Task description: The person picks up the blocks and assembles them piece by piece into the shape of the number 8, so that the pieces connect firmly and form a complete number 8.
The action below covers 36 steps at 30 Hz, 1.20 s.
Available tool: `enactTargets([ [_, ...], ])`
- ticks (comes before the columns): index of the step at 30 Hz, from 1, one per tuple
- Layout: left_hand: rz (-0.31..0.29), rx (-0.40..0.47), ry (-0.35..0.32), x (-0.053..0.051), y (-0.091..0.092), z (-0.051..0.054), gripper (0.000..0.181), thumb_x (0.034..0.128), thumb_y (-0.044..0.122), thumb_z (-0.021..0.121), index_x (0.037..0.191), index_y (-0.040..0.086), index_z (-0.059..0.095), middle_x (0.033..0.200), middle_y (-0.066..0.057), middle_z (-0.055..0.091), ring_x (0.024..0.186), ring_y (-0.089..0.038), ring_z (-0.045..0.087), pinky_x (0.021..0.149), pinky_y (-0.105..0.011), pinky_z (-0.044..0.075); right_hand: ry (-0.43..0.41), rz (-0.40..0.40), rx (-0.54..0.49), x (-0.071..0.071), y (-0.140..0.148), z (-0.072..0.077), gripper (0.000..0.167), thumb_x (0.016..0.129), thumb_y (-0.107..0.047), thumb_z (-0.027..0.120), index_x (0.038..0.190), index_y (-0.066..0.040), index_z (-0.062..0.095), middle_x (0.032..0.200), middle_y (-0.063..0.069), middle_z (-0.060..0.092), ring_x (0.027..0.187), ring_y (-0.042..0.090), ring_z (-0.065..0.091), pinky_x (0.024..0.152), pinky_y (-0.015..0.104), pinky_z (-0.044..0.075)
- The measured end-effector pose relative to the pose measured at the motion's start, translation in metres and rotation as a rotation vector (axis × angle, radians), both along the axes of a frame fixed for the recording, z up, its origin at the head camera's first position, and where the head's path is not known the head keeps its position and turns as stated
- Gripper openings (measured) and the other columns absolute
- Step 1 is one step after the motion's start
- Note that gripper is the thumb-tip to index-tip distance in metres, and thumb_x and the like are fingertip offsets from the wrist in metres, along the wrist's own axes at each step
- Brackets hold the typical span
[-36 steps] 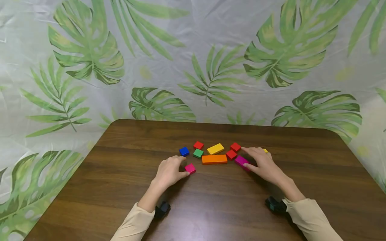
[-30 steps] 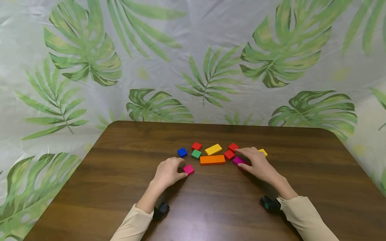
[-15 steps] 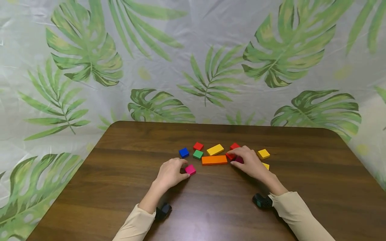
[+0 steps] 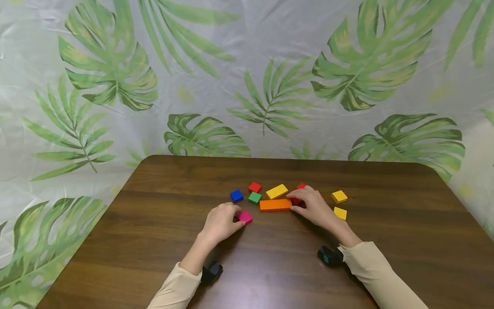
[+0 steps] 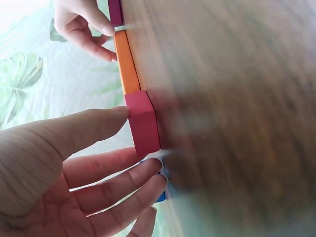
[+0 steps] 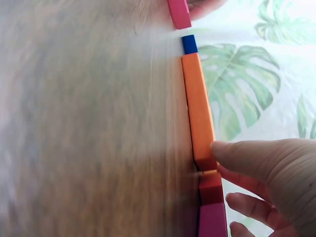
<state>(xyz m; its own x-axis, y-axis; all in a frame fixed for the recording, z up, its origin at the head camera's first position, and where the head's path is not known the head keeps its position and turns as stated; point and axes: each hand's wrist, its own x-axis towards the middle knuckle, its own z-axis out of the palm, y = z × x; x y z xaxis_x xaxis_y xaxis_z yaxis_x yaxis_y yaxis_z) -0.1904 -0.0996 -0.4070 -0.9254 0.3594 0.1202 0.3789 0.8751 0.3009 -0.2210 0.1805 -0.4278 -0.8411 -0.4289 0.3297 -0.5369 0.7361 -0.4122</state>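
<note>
My left hand (image 4: 221,221) pinches a small pink block (image 4: 245,217) between thumb and index finger; in the left wrist view the other fingers are spread beside it. At the right end of a long orange block (image 4: 275,205), my right hand (image 4: 314,208) has its thumb on the near side and its index finger at the far side, pinching it. Under the right hand lie a red block (image 6: 211,187) and a magenta block (image 6: 213,219), both mostly hidden in the head view. All blocks appear to lie on the tabletop.
Behind the orange block are a blue block (image 4: 236,196), a green block (image 4: 254,198), a red block (image 4: 254,187) and a yellow block (image 4: 277,192). Two yellow blocks (image 4: 339,196) lie right of the right hand. A leaf-patterned cloth (image 4: 266,86) hangs behind the wooden table (image 4: 262,266).
My right hand has moved left from the magenta block to the orange block's end, uncovering the two yellow blocks at right. The left hand has closed in on the pink block.
</note>
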Motion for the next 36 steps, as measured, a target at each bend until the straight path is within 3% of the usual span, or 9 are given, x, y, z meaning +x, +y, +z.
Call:
enactTargets([
  [8,-0.017,0.004,0.034,0.0021,0.002,0.0057,0.025,0.0749,0.023,0.077,0.091,0.005,0.072,0.084,-0.005,0.066,0.071,-0.015,0.056,0.06,-0.028,0.044,0.01,0.011,0.036,-0.0018,-0.0026,0.0017,0.029,0.081,-0.013,0.072,0.108,-0.005,0.069,0.108,0.01,0.068,0.099,0.028,0.054,0.084,0.048,0.042],
  [20,0.016,-0.023,-0.024,-0.0014,0.0028,0.0026,0.032,0.0762,0.026,0.077,0.101,0.007,0.071,0.095,-0.006,0.067,0.084,-0.019,0.062,0.07,-0.035,0.05,0.019,0.016,0.069,-0.0026,-0.0019,0.0035,0.028,0.08,-0.012,0.072,0.107,-0.004,0.07,0.103,0.009,0.068,0.098,0.027,0.054,0.08,0.044,0.041],
  [36,0.007,-0.029,-0.019,0.0035,0.0025,0.0015,0.029,0.0762,0.024,0.077,0.099,0.006,0.073,0.092,-0.005,0.067,0.084,-0.019,0.061,0.07,-0.035,0.05,0.018,0.052,0.091,0.0042,-0.001,0.0044,0.023,0.079,-0.012,0.073,0.101,-0.005,0.071,0.099,0.007,0.068,0.094,0.024,0.056,0.083,0.044,0.045],
])
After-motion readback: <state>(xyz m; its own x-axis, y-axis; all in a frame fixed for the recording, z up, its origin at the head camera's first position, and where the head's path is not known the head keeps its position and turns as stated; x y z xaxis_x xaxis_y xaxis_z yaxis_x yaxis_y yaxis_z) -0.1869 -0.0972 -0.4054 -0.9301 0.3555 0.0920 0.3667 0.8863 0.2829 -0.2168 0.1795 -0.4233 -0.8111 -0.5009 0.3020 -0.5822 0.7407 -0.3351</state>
